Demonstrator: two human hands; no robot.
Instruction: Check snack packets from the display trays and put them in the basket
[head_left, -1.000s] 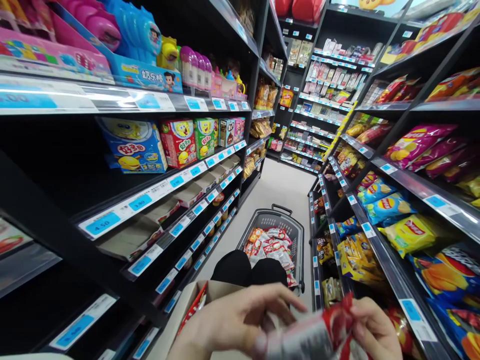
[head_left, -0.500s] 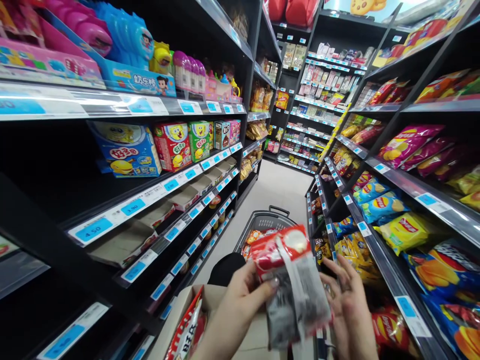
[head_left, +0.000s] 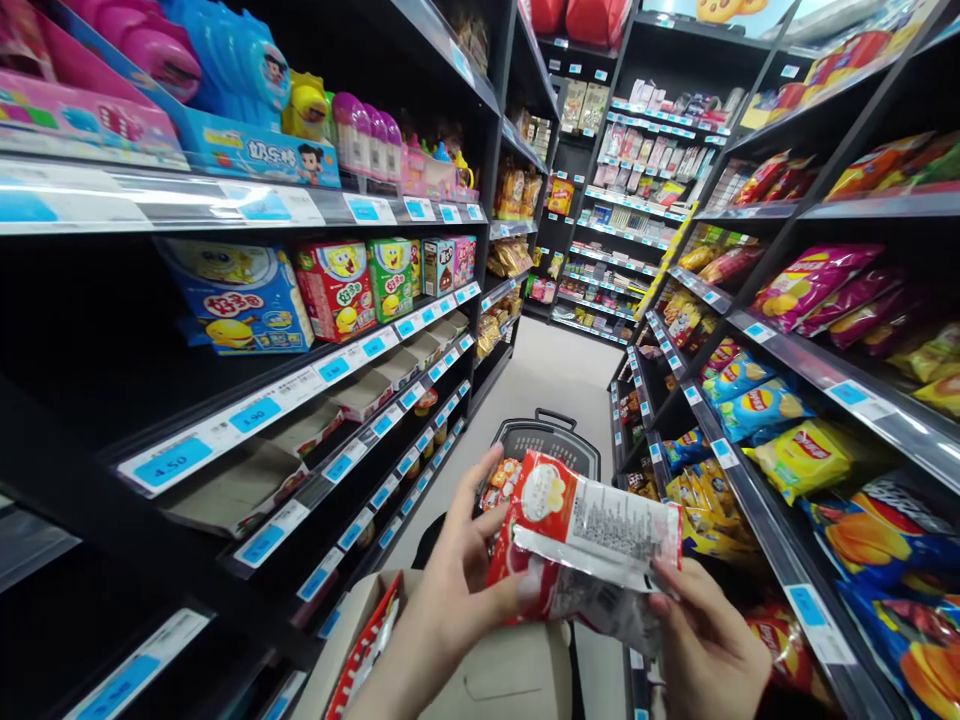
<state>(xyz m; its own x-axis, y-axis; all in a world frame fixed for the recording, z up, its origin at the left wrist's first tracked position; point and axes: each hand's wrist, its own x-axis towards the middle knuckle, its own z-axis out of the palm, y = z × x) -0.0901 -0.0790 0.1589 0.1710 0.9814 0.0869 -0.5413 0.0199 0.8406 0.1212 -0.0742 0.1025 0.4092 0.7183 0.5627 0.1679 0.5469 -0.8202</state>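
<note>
Packets: two red-and-white snack packets (head_left: 592, 545) held flat, one over the other, above the carton and in front of the basket; printed back of the top one faces up.
Left hand: left hand (head_left: 457, 590) comes up from below the packets, palm toward them, thumb along their left edge, fingers curled under and gripping.
Right hand: right hand (head_left: 701, 640) sits at the packets' lower right corner, fingers pinching that end.
Carton: open brown carton (head_left: 495, 670) just under the packets, another red packet standing at its left wall.
Basket: grey basket (head_left: 551, 440) on the floor just beyond the packets, handle up, more packets inside.
Left shelves: black shelves (head_left: 247, 410) with blue price tags run close along the packets' left; toy and snack boxes on them.
Right shelves: crisp bags (head_left: 799, 455) on racks just right of the packets, near the right hand.
Open room: bare aisle floor (head_left: 559, 370) beyond the basket, narrow between the two racks.
Change: half a second ago the packets stood nearly upright between the hands; now they lie turned flat, with the right hand gripping lower.
</note>
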